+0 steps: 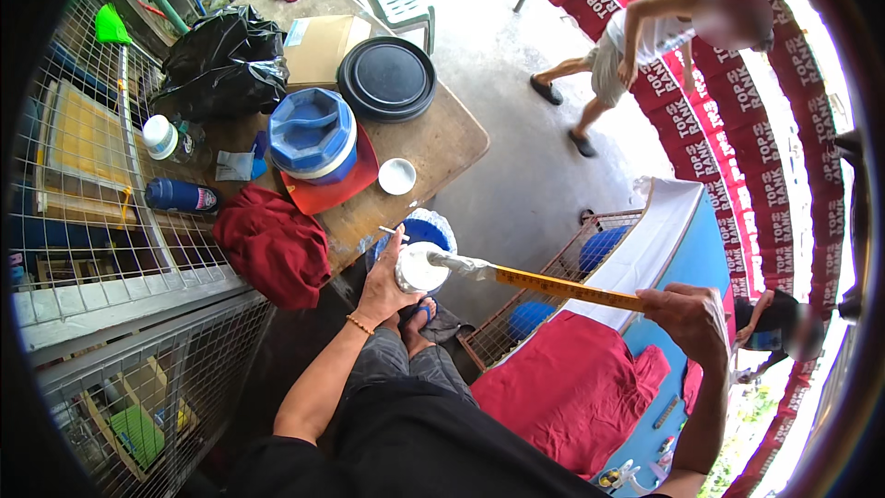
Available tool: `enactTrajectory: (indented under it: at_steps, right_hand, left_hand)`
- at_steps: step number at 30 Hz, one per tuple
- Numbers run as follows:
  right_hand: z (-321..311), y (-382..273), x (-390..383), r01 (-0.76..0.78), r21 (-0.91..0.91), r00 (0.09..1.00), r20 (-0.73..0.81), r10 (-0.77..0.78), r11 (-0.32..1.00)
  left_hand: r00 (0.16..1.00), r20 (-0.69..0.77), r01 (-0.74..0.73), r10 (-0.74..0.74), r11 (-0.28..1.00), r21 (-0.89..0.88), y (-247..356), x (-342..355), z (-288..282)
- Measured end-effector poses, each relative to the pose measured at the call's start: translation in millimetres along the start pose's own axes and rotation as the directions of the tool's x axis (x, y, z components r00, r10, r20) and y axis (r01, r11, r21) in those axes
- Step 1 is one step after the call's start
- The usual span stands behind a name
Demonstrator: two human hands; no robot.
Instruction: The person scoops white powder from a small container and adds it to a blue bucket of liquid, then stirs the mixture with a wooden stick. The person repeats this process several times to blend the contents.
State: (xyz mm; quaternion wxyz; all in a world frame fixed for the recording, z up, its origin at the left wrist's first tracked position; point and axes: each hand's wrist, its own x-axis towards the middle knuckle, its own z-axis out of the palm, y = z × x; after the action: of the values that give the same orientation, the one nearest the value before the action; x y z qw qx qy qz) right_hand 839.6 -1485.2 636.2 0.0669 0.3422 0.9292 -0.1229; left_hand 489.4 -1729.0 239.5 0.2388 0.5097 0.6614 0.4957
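Observation:
My left hand (385, 281) is closed round a small white tub (417, 278) with white, paint-like stuff in it. A thin white stick (395, 233), perhaps a cigarette, pokes out between its fingers. My right hand (687, 314) grips one end of a long yellow stick (567, 288) with measuring marks. The stick's other end, thickly smeared with white, reaches into the tub. Just beyond the tub is a blue bucket (444, 226) with a white-smeared rim, partly hidden by the tub and my left hand.
A wooden table (452, 134) at the left holds a blue-lidded jug (313, 134), black round lid (387, 78), white bowl (397, 176) and dark red cloth (272, 244). Dark red fabric (562, 387) covers a blue board at right. Two other people are beyond, near hanging red printed fabric (728, 101).

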Motion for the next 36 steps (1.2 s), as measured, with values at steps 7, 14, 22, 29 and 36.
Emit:
enactTrajectory:
  at_steps: [7, 14, 22, 29, 36]
  right_hand:
    - [-17.0, -41.5, 26.3, 0.196, -0.309, 0.979, 0.005, -0.204, 0.931]
    - [-4.5, -77.1, 37.9, 0.295, -0.435, 0.940, -0.030, -0.341, 0.851]
    - [11.7, -110.8, 14.8, 0.379, -0.533, 0.904, 0.040, -0.425, 0.757]
    - [-12.4, -107.9, 4.4, 0.378, -0.535, 0.912, 0.072, -0.405, 0.756]
    - [-44.0, -105.5, -8.4, 0.308, -0.536, 0.933, 0.009, -0.359, 0.786]
  left_hand:
    - [0.999, -0.009, -0.032, 0.032, 0.999, 0.019, 28.0, 12.4, 1.0]
    - [0.999, -0.038, -0.034, 0.035, 0.999, 0.015, 48.5, 19.3, -0.5]
    - [0.989, -0.135, 0.061, -0.062, 0.998, -0.014, 56.9, 25.1, -2.7]
    - [0.980, -0.191, 0.065, -0.059, 0.998, 0.026, 48.5, 29.7, -5.2]
    - [0.975, -0.207, 0.083, -0.083, 0.997, -0.011, 26.4, 28.3, -13.9]
